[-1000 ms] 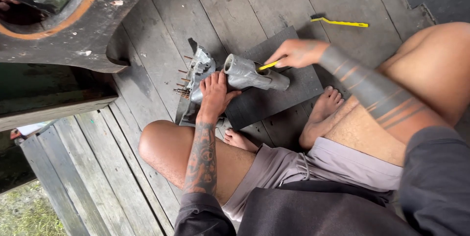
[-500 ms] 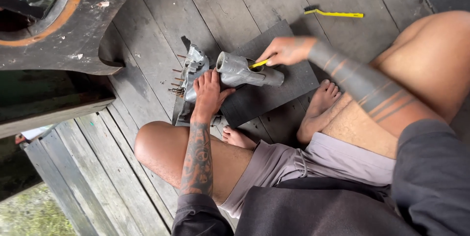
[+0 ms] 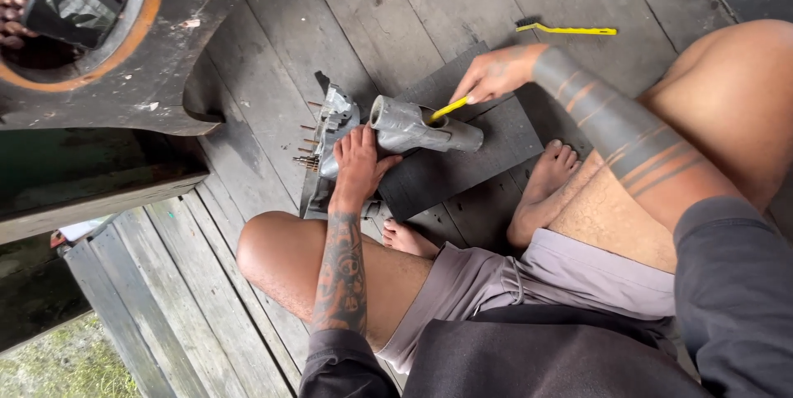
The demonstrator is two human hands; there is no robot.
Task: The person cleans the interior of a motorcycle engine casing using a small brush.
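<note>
Grey metal casing [image 3: 413, 127], yellow brush [image 3: 450, 107], dark mat [image 3: 496, 138], grey weathered planks [image 3: 462, 2]

Grey metal housing [image 3: 417, 125] is steadied on dark mat [image 3: 504, 130] by left hand [image 3: 359, 163]; yellow-handled tool [image 3: 450, 108] is held in its opening by right hand [image 3: 496, 76]. Second yellow tool [image 3: 570, 30] lies far right on planks.
</note>
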